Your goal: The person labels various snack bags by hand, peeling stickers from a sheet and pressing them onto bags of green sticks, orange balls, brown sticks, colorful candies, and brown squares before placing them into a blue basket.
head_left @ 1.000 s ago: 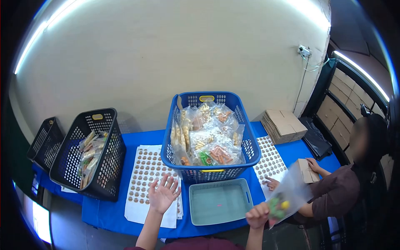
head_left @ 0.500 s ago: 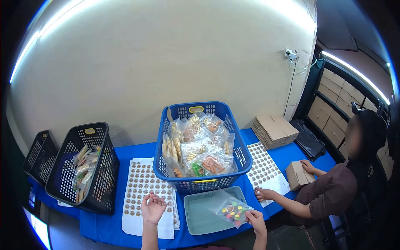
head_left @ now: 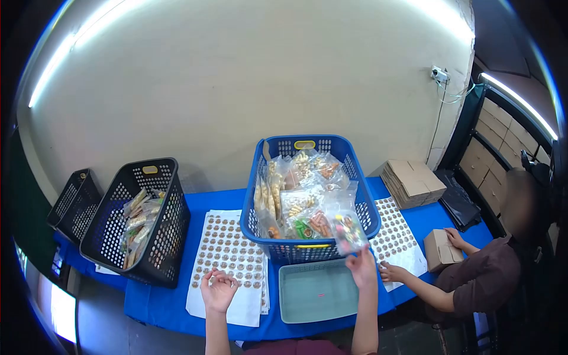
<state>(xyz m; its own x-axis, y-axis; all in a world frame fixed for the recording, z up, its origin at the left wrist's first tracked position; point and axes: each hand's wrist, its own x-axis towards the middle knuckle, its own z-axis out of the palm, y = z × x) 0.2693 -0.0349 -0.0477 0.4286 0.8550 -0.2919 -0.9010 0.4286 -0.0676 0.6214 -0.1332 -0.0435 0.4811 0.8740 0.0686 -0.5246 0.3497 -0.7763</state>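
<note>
My right hand (head_left: 362, 269) pinches the lower edge of a clear bag of colourful sweets (head_left: 348, 231), raised over the front right rim of the blue basket (head_left: 302, 248). Clear bags of snacks (head_left: 302, 204) fill that basket. Palm up, my left hand (head_left: 219, 290) hovers over the lower part of a sheet of round stickers (head_left: 228, 254), its fingers loosely curled with nothing seen in them. Between my hands lies a grey-green tray (head_left: 313, 296) with a small reddish piece in it.
A black basket (head_left: 168, 236) holding snack bags stands left, beside a smaller black basket (head_left: 74, 204). At right are flat cardboard stacks (head_left: 414, 180), black plastic (head_left: 458, 201), another sticker sheet (head_left: 393, 236), and a co-worker (head_left: 479, 278) handling a small cardboard box (head_left: 441, 251).
My right hand has lifted the sweets bag from above the tray up to the blue basket's front right rim. The camera view has shifted slightly; my left hand keeps its pose.
</note>
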